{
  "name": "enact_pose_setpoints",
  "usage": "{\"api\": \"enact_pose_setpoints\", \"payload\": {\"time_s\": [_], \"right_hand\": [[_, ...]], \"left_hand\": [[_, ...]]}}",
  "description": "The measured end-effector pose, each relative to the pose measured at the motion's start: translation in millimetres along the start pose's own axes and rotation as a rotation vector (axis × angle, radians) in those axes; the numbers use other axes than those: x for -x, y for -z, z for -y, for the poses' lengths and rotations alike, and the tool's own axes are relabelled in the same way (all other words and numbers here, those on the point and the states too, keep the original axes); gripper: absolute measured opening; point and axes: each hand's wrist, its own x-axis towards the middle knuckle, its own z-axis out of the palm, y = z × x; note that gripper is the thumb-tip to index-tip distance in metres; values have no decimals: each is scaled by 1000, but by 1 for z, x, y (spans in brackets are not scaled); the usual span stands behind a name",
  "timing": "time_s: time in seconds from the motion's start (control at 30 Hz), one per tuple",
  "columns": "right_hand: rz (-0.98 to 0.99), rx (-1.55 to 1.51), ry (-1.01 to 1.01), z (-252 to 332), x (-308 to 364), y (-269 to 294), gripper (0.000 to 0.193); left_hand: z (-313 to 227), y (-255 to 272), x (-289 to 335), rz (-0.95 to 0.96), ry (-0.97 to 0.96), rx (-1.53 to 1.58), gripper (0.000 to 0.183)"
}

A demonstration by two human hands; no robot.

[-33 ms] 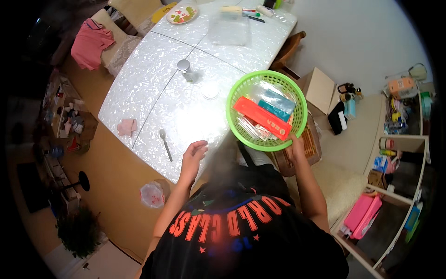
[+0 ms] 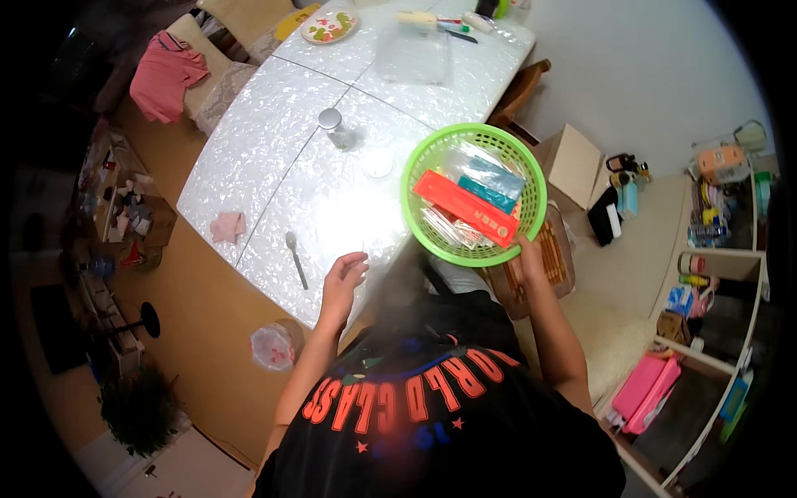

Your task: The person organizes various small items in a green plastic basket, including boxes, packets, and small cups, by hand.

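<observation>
Right hand (image 2: 525, 249) grips the near rim of a green basket (image 2: 422, 217) (holding packets) over the table's (image 2: 274, 133) right edge; left hand (image 2: 342, 274), fingers loosely apart, rests at the near edge beside a spoon (image 2: 295, 257).

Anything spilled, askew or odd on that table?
No spill. The green basket hangs partly past the table edge, gripped at its rim by the right hand. Left hand rests near a spoon lying loose.
</observation>
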Motion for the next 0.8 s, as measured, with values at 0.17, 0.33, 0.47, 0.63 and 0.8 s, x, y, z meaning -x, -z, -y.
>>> {"api": "enact_pose_setpoints", "payload": {"time_s": [0.17, 0.33, 0.47, 0.63, 0.8], "right_hand": [[205, 63, -146, 25, -103, -47, 49], [354, 126, -323, 51, -204, -89, 63], [591, 332, -421, 78, -269, -119, 68], [956, 703, -603, 137, -318, -170, 75], [1348, 782, -454, 139, -392, -172, 61]], "left_hand": [[-8, -30, -34, -129, -2, 44, 32], [-52, -90, -99, -265, -57, 40, 30], [-88, -126, -176, -473, -144, 27, 29], [-166, -181, -250, -551, -176, -20, 30], [-221, -190, -358, -619, -432, -614, 34]]}}
